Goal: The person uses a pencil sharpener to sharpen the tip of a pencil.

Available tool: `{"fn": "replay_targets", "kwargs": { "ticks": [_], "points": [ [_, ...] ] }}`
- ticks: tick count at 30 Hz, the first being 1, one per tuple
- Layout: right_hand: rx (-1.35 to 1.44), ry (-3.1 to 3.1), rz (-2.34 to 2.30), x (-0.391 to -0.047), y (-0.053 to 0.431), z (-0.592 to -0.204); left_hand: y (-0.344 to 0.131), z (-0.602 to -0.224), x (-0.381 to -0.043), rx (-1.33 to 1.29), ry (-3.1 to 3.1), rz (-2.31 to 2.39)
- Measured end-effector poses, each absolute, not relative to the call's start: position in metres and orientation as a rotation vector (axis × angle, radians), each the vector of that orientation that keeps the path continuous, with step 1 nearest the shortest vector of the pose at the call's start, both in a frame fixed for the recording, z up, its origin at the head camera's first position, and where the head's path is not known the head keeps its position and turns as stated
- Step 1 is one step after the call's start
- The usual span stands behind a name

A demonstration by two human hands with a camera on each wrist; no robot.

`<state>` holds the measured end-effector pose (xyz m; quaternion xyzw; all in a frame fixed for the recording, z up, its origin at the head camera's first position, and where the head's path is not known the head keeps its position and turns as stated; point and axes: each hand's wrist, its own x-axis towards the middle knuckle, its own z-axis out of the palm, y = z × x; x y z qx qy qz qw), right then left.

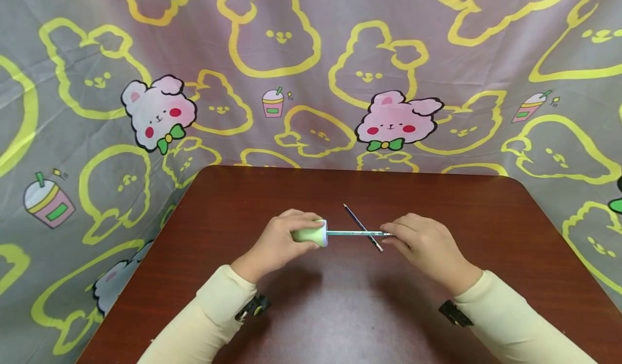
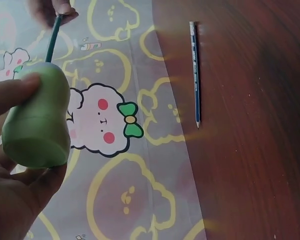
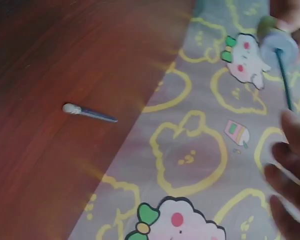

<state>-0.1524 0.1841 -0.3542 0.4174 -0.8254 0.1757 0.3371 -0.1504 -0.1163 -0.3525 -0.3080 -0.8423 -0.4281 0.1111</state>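
My left hand [image 1: 282, 240] grips a pale green pencil sharpener [image 1: 307, 235] with a waisted body, thumb and fingers on opposite sides. In the left wrist view the sharpener [image 2: 37, 120] shows its rounded base. A teal pencil [image 1: 352, 233] runs level from the sharpener's whitish end face, its tip hidden inside. At its far end, my right hand [image 1: 425, 245] pinches it between thumb and fingers. The right wrist view shows the pencil [image 3: 285, 80] entering the middle of that face. Both hands are raised above the table.
A second pencil [image 1: 357, 221], dark blue, lies diagonally on the brown table [image 1: 272, 191] beyond the hands, its sharpened end pointing away. A patterned curtain [image 1: 311, 94] hangs behind the table's back edge and beside its left side.
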Motion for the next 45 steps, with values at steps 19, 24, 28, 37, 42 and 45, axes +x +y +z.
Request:
{"fn": "replay_targets", "kwargs": {
  "ticks": [19,24,28,37,42,45],
  "points": [
    [0.955,-2.711,1.097,-0.148,0.18,-0.347,-0.115,-0.353,-0.148,-1.084,-2.361,-0.961],
    [0.636,-3.065,1.577,-0.156,0.184,-0.339,-0.114,-0.355,-0.15,-1.167,-2.249,-0.829],
    [0.771,-2.944,1.225,-0.152,0.183,-0.341,-0.115,-0.354,-0.15,-1.073,-2.333,-0.952],
    [1.159,-1.821,0.315,-0.157,0.177,-0.363,-0.119,-0.348,-0.148,-0.871,-2.524,-1.419],
    [1.144,-1.851,0.323,-0.153,0.175,-0.361,-0.118,-0.348,-0.147,-0.926,-2.511,-1.372],
    [1.149,-2.068,0.419,-0.15,0.177,-0.357,-0.118,-0.351,-0.147,-0.996,-2.48,-1.213]
  ]
}}
